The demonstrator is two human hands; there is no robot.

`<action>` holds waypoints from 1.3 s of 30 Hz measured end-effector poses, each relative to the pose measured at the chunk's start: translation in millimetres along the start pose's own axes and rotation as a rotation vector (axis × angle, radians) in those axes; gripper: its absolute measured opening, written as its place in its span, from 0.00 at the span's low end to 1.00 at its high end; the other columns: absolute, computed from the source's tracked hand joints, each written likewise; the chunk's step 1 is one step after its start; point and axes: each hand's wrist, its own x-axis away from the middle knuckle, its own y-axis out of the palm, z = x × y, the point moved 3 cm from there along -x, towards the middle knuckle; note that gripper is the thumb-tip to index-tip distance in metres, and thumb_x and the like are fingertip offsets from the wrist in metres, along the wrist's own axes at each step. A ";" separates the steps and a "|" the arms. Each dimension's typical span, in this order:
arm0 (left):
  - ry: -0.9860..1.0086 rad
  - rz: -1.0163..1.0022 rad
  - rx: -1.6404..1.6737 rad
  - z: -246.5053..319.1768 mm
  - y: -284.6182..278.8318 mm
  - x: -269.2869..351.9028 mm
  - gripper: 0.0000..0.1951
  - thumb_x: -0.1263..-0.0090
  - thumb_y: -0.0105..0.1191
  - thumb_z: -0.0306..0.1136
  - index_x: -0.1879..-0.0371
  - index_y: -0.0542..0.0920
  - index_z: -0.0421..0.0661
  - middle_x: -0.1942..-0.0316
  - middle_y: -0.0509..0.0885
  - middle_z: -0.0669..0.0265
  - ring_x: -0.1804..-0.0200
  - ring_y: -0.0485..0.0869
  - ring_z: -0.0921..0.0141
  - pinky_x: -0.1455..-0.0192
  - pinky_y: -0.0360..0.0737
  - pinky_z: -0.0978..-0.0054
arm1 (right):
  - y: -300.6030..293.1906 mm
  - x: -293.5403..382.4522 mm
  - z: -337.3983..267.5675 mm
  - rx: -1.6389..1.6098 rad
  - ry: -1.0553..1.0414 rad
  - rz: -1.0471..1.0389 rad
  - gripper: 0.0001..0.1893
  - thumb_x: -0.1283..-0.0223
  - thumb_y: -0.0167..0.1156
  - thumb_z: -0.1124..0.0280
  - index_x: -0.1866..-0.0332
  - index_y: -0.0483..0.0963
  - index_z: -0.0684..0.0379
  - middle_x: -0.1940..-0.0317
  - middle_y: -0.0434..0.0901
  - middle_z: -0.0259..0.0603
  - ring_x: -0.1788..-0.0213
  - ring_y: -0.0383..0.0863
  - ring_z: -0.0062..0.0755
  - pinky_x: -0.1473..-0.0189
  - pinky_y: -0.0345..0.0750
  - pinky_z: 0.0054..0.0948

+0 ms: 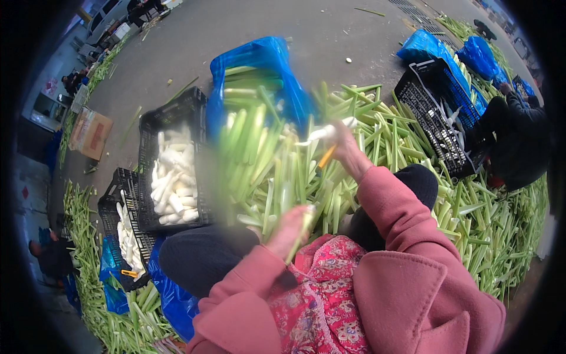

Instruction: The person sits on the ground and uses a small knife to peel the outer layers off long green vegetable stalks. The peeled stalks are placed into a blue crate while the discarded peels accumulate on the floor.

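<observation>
My right hand (345,139) grips a peeled white water bamboo shoot (326,132) and an orange tool (326,157), whose tip I cannot make out. Low in front of my apron, my left hand (287,232) closes around a green stalk piece (303,228) with a pale cut end. Between and beyond my hands, long green unpeeled stalks (247,137) lie partly in an open blue plastic bag (276,53). Left of them, a black plastic crate (148,132) holds many peeled white shoots (174,194). The lens is smeared over part of the stalks.
Loose green husks (477,252) cover the ground to my right. A second black crate (108,208) at left has white shoots and a yellow-orange cutter (129,273). Another crate (411,104) stands at right, beside a seated person (513,137). A cardboard box (90,132) sits farther left.
</observation>
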 end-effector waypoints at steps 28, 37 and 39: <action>0.341 0.501 0.795 41.0 -229.5 -39.7 0.21 0.25 0.52 0.42 0.39 0.71 0.44 0.57 0.78 0.65 0.54 0.79 0.63 0.47 0.78 0.62 | 96.6 -169.8 229.8 2.222 -0.464 -0.625 0.13 0.43 0.58 0.65 0.54 0.80 0.51 0.61 0.81 0.47 0.59 0.84 0.49 0.57 0.80 0.44; 0.243 0.537 0.980 36.3 -210.5 -48.5 0.09 0.27 0.54 0.34 0.53 0.78 0.46 0.66 0.79 0.69 0.66 0.79 0.69 0.59 0.78 0.70 | 102.0 -154.8 196.6 2.395 -0.543 -1.000 0.30 0.52 0.66 0.67 0.40 0.70 0.46 0.47 0.69 0.51 0.62 0.83 0.51 0.61 0.80 0.47; 0.247 0.566 0.948 31.4 -199.2 -47.5 0.09 0.27 0.54 0.34 0.52 0.77 0.46 0.67 0.78 0.70 0.65 0.79 0.70 0.59 0.77 0.71 | 121.9 -138.5 178.5 2.402 -0.612 -0.925 0.27 0.55 0.69 0.65 0.45 0.72 0.49 0.52 0.75 0.48 0.61 0.83 0.51 0.60 0.80 0.47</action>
